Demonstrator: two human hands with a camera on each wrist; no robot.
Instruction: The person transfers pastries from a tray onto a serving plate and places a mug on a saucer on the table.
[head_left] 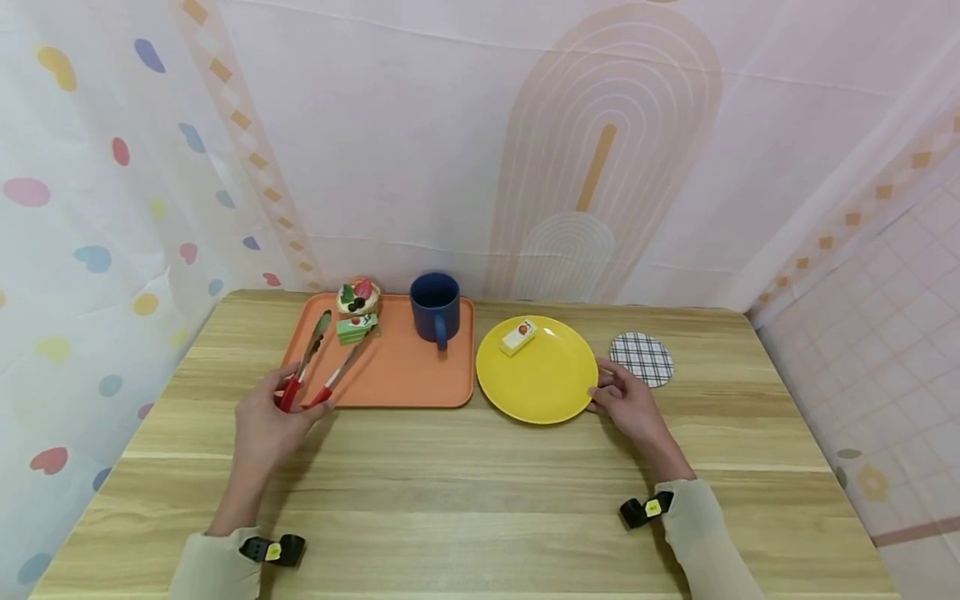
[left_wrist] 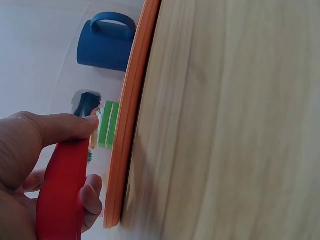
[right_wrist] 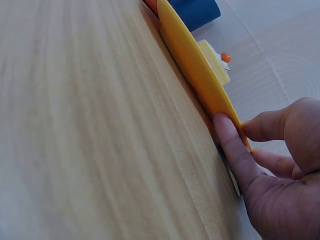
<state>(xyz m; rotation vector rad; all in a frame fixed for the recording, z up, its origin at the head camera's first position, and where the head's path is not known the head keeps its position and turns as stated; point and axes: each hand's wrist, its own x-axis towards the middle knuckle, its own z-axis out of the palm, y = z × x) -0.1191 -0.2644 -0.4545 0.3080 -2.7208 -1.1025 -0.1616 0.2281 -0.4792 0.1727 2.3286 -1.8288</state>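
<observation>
Orange rectangular tray (head_left: pixel 397 385): dark-blue mug (head_left: pixel 432 310), fruit-topped tart (head_left: pixel 356 297), layered green cake slice (head_left: pixel 352 332) partly hiding the tart. Checked round coaster (head_left: pixel 645 360) — just beside the right hand (head_left: pixel 632 410). My right-wrist view cuts off the mug. Left hand (head_left: pixel 268 427), stretched forward: gripping red-handled metal tongs (head_left: pixel 291 393), spread over the tray. Right hand: pinching the rim of a round yellow plate (head_left: pixel 540 385) — right of the tray, bearing a pale cake (head_left: pixel 517 337).

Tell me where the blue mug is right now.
In the head view, the blue mug stands at the back right of the orange tray, between the green cake slice to its left and the yellow plate to its right.
</observation>
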